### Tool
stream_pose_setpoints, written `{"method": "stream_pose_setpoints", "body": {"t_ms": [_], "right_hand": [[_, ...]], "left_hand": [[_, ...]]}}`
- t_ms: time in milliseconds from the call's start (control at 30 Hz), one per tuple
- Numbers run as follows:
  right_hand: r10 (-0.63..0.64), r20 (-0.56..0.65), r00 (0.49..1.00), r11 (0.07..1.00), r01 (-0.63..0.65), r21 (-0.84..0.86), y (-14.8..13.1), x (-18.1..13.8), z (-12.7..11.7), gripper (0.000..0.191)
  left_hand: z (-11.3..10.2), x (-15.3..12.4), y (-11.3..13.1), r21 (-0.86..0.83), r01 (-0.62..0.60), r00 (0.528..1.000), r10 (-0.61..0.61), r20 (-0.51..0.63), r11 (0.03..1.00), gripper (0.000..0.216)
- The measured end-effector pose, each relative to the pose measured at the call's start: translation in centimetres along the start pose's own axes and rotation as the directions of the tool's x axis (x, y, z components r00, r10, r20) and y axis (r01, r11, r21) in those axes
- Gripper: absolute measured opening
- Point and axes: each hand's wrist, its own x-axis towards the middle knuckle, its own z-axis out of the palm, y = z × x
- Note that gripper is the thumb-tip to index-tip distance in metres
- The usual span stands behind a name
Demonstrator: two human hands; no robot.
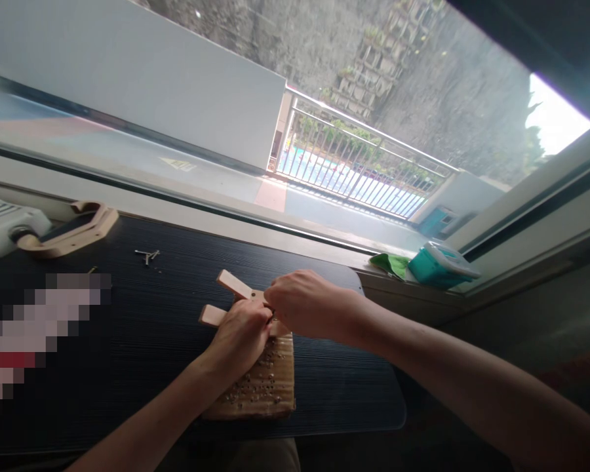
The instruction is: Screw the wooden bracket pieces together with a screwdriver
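A pale wooden piece with two arms pointing left lies over a block of corrugated cardboard that is dotted with small holes. My left hand is closed on the wooden piece, its fingers curled near the middle. Right against it, my right hand is closed in a fist over the far side of the wood. What the right fingers grip is hidden behind the knuckles. A dark hole shows in the upper wooden arm just left of the right hand.
On the dark tabletop lie several screws. A curved wooden frame rests by a white device at the far left. On the windowsill are a green cloth and a teal box. A blurred-out patch covers the left edge.
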Motion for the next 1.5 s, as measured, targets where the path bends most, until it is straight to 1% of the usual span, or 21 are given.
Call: {"method": "stream_pose_setpoints", "body": {"t_ms": [67, 167, 233, 333, 433, 533, 600, 667, 767, 867, 933, 1000, 1133, 1233, 1333, 1400, 1500], "right_hand": [[0.048, 0.002, 0.999, 0.999, -0.048, 0.013, 0.0, 0.2, 0.2, 0.013], [0.157, 0.010, 0.988, 0.987, -0.157, 0.042, 0.1, 0.1, 0.0, 0.021], [0.184, 0.020, 0.983, 0.981, -0.185, 0.055, 0.2, -0.3, -0.3, 0.023], [0.145, 0.022, 0.989, 0.988, -0.146, 0.046, 0.3, -1.0, -0.8, 0.018], [0.073, 0.026, 0.997, 0.997, -0.074, 0.022, 0.4, -1.4, -1.0, 0.016], [0.020, 0.027, 0.999, 1.000, -0.020, 0.010, 0.6, -1.2, -0.5, 0.018], [0.009, 0.000, 1.000, 1.000, -0.009, 0.021, 0.7, -0.9, 0.0, 0.018], [0.025, -0.020, 0.999, 0.999, -0.024, 0.036, 0.9, -0.6, 0.4, 0.018], [0.089, -0.005, 0.996, 0.994, -0.089, 0.064, 0.9, -0.5, 0.6, 0.020], [0.164, 0.000, 0.986, 0.982, -0.163, 0.100, 0.9, -0.5, 0.5, 0.024], [0.184, -0.010, 0.983, 0.976, -0.182, 0.121, 1.0, -0.8, 0.2, 0.024], [0.168, -0.016, 0.986, 0.979, -0.165, 0.115, 1.0, -1.1, -0.1, 0.022], [0.098, -0.029, 0.995, 0.994, -0.097, 0.051, 0.8, -1.7, -0.5, 0.017], [0.039, -0.045, 0.998, 0.999, -0.037, 0.031, 0.6, -1.4, 0.0, 0.014], [-0.004, -0.072, 0.997, 0.999, 0.006, 0.032, 0.6, -1.0, 0.6, 0.015], [0.025, -0.052, 0.998, 0.999, -0.023, 0.036, 0.4, -0.7, 0.6, 0.016], [0.127, 0.003, 0.992, 0.991, -0.127, 0.042, 0.3, -0.4, 0.3, 0.018]], "left_hand": [[-0.1, -0.1, 0.1, 0.000, -0.005, 1.000, 0.005, 0.011, 1.000, 0.021], [-0.3, -0.1, 0.2, 0.006, -0.001, 1.000, 0.001, 0.011, 1.000, 0.020], [-0.4, -0.2, 0.3, 0.003, -0.011, 1.000, 0.011, 0.000, 1.000, 0.019], [-0.4, -0.2, 0.3, -0.013, -0.038, 0.999, 0.038, -0.016, 0.999, 0.019], [-0.2, -0.1, 0.2, 0.007, -0.021, 1.000, 0.021, -0.009, 1.000, 0.018], [0.0, 0.0, 0.0, 0.025, -0.006, 1.000, 0.005, 0.008, 1.000, 0.018], [0.1, 0.1, -0.1, 0.020, -0.007, 1.000, 0.007, 0.012, 1.000, 0.017], [0.2, 0.1, -0.1, 0.007, -0.009, 1.000, 0.009, 0.018, 1.000, 0.017], [0.2, 0.0, -0.1, -0.003, 0.001, 1.000, -0.001, 0.024, 1.000, 0.017], [0.1, -0.1, -0.1, 0.010, 0.012, 1.000, -0.012, 0.018, 1.000, 0.017], [0.1, -0.2, 0.0, 0.017, 0.006, 1.000, -0.006, 0.006, 1.000, 0.017], [0.1, -0.2, 0.0, 0.012, -0.004, 1.000, 0.004, -0.012, 1.000, 0.017], [0.1, -0.3, 0.1, 0.017, -0.004, 0.999, 0.004, -0.032, 1.000, 0.016], [0.1, -0.3, 0.1, 0.027, 0.007, 1.000, -0.006, -0.014, 1.000, 0.016], [0.1, -0.3, 0.0, 0.043, 0.006, 1.000, -0.007, 0.004, 0.999, 0.017], [0.2, -0.2, -0.1, 0.037, 0.000, 1.000, 0.000, 0.006, 0.999, 0.017], [0.2, -0.1, -0.1, 0.015, -0.005, 1.000, 0.005, 0.012, 1.000, 0.016]]}}
